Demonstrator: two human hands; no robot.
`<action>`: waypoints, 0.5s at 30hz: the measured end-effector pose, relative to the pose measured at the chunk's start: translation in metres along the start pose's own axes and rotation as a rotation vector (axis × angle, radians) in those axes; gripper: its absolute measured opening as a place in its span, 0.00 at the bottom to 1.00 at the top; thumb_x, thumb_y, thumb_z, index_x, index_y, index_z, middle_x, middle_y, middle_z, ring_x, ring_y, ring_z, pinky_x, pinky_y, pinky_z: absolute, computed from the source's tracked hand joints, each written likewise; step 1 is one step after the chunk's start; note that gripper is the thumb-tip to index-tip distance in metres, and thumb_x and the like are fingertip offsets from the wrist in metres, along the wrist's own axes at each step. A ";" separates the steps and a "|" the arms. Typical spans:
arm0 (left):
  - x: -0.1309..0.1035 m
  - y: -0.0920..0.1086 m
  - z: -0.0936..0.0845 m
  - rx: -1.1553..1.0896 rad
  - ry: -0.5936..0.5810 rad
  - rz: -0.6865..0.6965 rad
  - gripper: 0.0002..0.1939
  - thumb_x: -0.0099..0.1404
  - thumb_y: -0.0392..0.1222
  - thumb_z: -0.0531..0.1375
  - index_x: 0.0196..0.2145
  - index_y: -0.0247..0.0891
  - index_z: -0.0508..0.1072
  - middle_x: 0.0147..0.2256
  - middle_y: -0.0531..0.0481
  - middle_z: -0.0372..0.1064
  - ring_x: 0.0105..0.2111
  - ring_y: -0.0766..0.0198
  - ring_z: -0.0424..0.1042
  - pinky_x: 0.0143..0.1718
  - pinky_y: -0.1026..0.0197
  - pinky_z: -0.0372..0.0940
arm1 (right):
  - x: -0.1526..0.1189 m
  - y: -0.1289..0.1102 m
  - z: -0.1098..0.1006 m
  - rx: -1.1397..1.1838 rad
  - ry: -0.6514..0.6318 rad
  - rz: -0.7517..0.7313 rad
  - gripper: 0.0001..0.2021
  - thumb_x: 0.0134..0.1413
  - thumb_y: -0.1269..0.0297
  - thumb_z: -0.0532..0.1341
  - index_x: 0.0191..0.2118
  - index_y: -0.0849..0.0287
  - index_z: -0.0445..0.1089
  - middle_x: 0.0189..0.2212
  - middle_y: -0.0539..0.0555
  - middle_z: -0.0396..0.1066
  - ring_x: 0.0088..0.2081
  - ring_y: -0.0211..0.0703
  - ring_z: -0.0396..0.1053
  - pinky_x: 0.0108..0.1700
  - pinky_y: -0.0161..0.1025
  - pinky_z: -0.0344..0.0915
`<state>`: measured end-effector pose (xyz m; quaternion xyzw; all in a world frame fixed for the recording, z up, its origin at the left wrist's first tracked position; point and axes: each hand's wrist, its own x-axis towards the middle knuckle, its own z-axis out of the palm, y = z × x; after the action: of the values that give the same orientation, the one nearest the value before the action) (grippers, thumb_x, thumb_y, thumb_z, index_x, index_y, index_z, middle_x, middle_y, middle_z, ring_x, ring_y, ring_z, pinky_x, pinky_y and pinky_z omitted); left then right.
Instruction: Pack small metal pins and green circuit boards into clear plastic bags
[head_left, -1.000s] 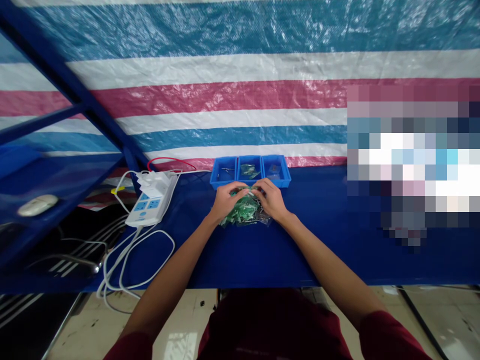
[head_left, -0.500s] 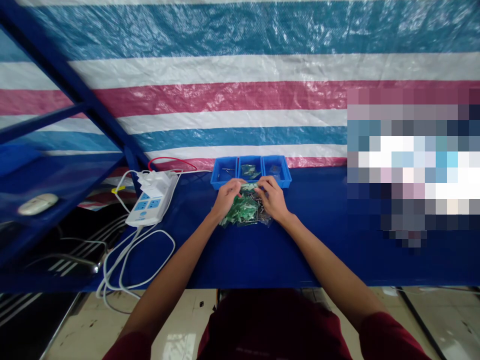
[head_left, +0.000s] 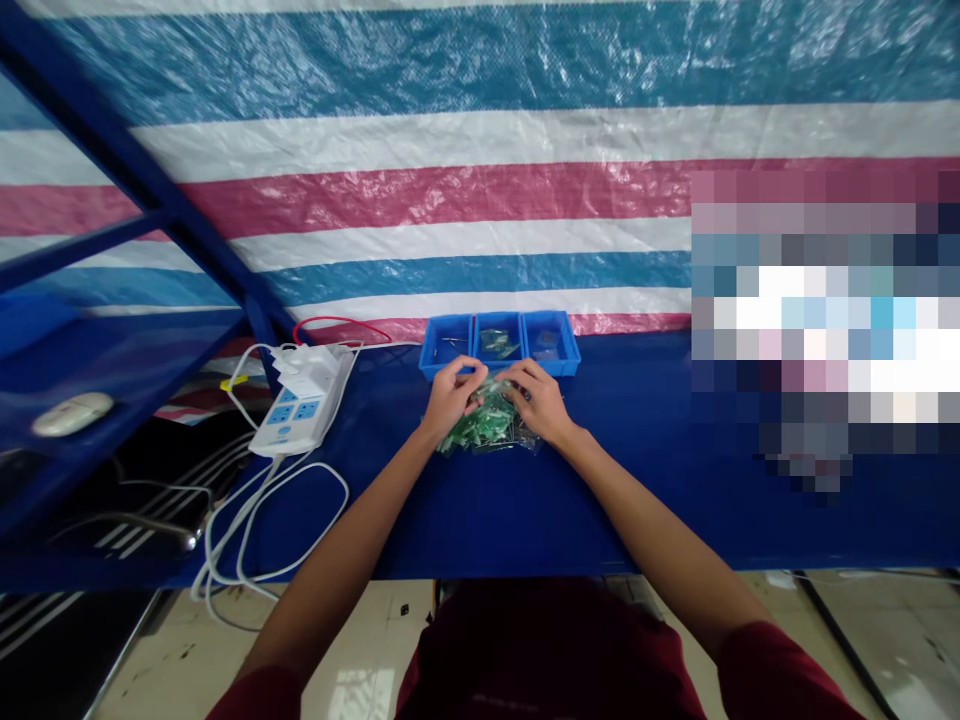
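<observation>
fingers of left hand (head_left: 448, 402), head view: bent, thumb and forefinger tips close together above the bag heap (head_left: 480, 430); cannot tell if gripping anything
fingers of right hand (head_left: 543, 402): curled leftward, tips at a pale clear bag (head_left: 496, 387); too small to tell if pinching
bag heap: mostly green, darker at right, lying on the blue table (head_left: 645, 480) between and below both hands
trays (head_left: 523, 336): blue, three in a row, just beyond the hands; thin metal piece (head_left: 454, 340) in the left, small bags (head_left: 497, 343) in the middle, clear packet (head_left: 546, 353) in the right
power strip (head_left: 294, 425): white, on the table, well left of the bag heap, charger (head_left: 307, 370) plugged in, cable (head_left: 346, 490) looped
mouse (head_left: 73, 414): far left, on a blue shelf (head_left: 157, 345)
striped sheet (head_left: 450, 190): hanging behind the table
</observation>
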<state>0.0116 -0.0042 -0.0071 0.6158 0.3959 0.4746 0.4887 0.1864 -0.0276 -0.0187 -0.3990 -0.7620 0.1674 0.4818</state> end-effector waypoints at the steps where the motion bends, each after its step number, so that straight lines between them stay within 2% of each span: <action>1: 0.001 0.000 -0.001 0.030 -0.012 0.011 0.20 0.63 0.59 0.57 0.31 0.37 0.69 0.17 0.57 0.61 0.12 0.74 0.54 0.14 0.68 0.48 | 0.000 0.000 0.000 0.000 0.001 0.020 0.12 0.61 0.63 0.53 0.41 0.58 0.73 0.37 0.56 0.68 0.37 0.41 0.67 0.41 0.38 0.64; 4: 0.002 0.002 -0.005 0.128 -0.029 0.107 0.26 0.63 0.63 0.54 0.28 0.35 0.72 0.23 0.51 0.65 0.17 0.72 0.59 0.18 0.67 0.54 | 0.002 0.001 -0.001 0.021 0.013 0.143 0.13 0.59 0.57 0.55 0.35 0.59 0.72 0.27 0.52 0.67 0.30 0.40 0.63 0.36 0.36 0.61; 6: 0.001 0.002 -0.007 0.203 -0.030 0.161 0.24 0.59 0.62 0.59 0.26 0.35 0.72 0.26 0.51 0.66 0.20 0.71 0.61 0.21 0.66 0.57 | 0.003 0.001 -0.002 0.077 0.002 0.252 0.15 0.57 0.52 0.57 0.30 0.60 0.70 0.21 0.48 0.62 0.25 0.37 0.59 0.31 0.35 0.58; 9: 0.000 0.002 -0.008 0.304 -0.020 0.165 0.19 0.59 0.56 0.61 0.25 0.35 0.72 0.24 0.53 0.66 0.21 0.70 0.61 0.22 0.66 0.56 | 0.004 0.002 -0.002 0.207 -0.044 0.359 0.18 0.54 0.49 0.58 0.25 0.60 0.67 0.17 0.45 0.58 0.22 0.35 0.56 0.28 0.34 0.55; 12: 0.011 0.003 -0.009 0.366 0.121 0.186 0.17 0.62 0.53 0.59 0.26 0.35 0.72 0.23 0.53 0.66 0.21 0.69 0.60 0.23 0.65 0.56 | 0.004 0.003 -0.001 0.252 0.020 0.411 0.17 0.57 0.51 0.54 0.30 0.60 0.70 0.16 0.46 0.61 0.21 0.36 0.59 0.29 0.34 0.57; 14: 0.028 0.006 -0.008 0.466 0.256 0.258 0.16 0.64 0.52 0.58 0.29 0.36 0.73 0.26 0.52 0.68 0.24 0.67 0.63 0.27 0.64 0.59 | 0.005 0.004 -0.001 0.185 0.088 0.419 0.17 0.59 0.53 0.52 0.34 0.60 0.72 0.17 0.47 0.64 0.22 0.38 0.62 0.30 0.34 0.58; 15: 0.038 0.007 -0.007 0.554 0.285 0.301 0.16 0.65 0.51 0.57 0.29 0.36 0.74 0.27 0.51 0.69 0.27 0.65 0.65 0.30 0.63 0.60 | 0.005 0.004 -0.001 0.135 0.106 0.414 0.17 0.58 0.54 0.53 0.34 0.60 0.73 0.18 0.47 0.65 0.23 0.38 0.63 0.31 0.35 0.59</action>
<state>0.0142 0.0322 0.0079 0.7039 0.4789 0.4971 0.1673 0.1879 -0.0214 -0.0183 -0.5220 -0.6243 0.2923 0.5023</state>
